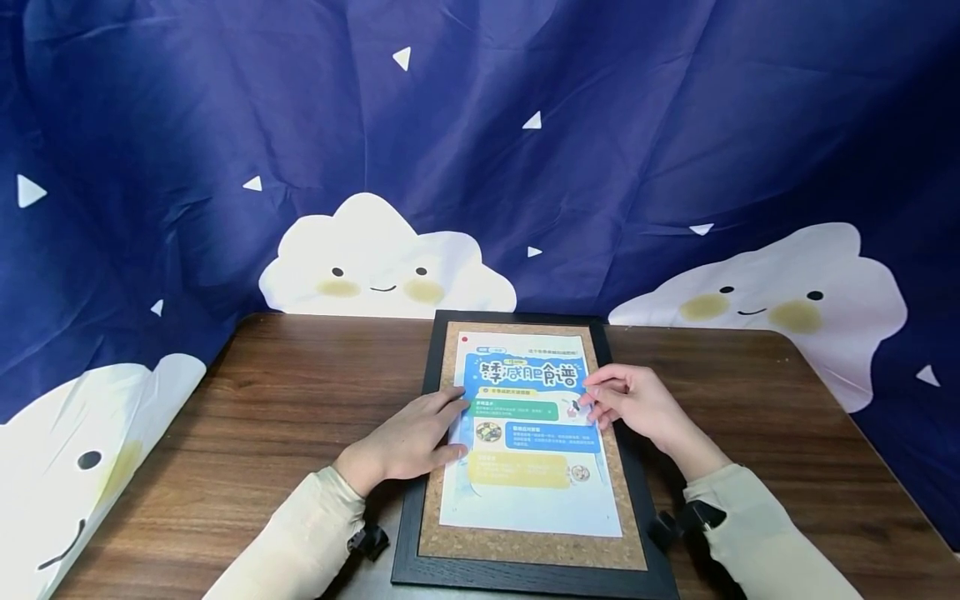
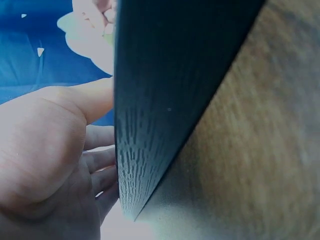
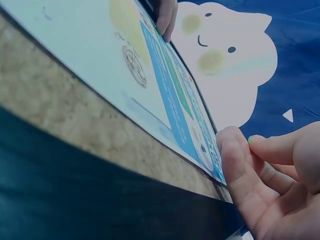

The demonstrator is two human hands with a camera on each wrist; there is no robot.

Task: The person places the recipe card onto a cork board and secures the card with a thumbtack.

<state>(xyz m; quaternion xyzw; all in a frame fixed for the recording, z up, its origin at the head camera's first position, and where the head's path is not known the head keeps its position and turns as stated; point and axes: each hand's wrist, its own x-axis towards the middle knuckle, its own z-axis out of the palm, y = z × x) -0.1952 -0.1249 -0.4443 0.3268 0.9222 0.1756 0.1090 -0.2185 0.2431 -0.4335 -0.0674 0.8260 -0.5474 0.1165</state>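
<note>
A printed sheet with blue, green and yellow text blocks lies on a corkboard in a black frame. A small red pin marks the sheet's upper left corner. My left hand rests across the frame's left side, its spread fingertips on the sheet's left edge. In the left wrist view, the left palm is beside the frame's outer side. My right hand is at the sheet's right edge, thumb and fingertips drawn together. The right wrist view shows the right thumb against the fingers; whether something tiny is between them is unclear.
The framed board lies on a brown wooden table. Behind the table hangs a dark blue curtain with white clouds and triangles. A black strap-on device sits at the left wrist, another at the right.
</note>
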